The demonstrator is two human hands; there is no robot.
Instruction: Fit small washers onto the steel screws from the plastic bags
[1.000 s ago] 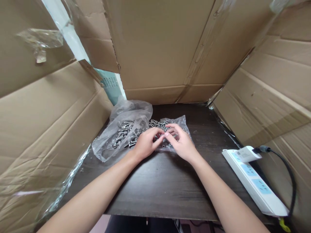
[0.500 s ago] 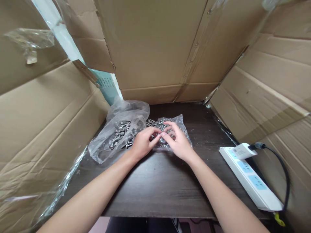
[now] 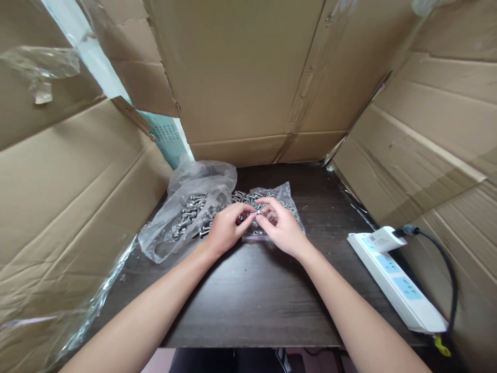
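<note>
Fingertip to fingertip, my two hands meet over the heap of hardware. My left hand [image 3: 230,227] pinches one end of a small shiny bolt [image 3: 258,212] between thumb and forefinger. At its other end, the thumb and fingers of my right hand [image 3: 282,227] close on it; whether a nut or washer sits there is too small to tell. Beneath the hands lies a flat clear plastic bag [image 3: 286,195] with loose bolts [image 3: 243,197] and small nuts or washers on it. Left of my left hand, a crumpled translucent bag [image 3: 155,242] holds many more bolts [image 3: 191,210].
All this lies on a dark wooden table [image 3: 248,295]. Cardboard walls [image 3: 240,72] enclose it at the back and both sides. A white power strip [image 3: 404,290] with a plugged-in adapter [image 3: 382,240] and black cable [image 3: 446,259] stands at the right.
The camera view has shifted slightly, moving the scene a little left. My hands stay together, and the shiny bolt shows more clearly between the fingertips now as the right fingers shift on it.
</note>
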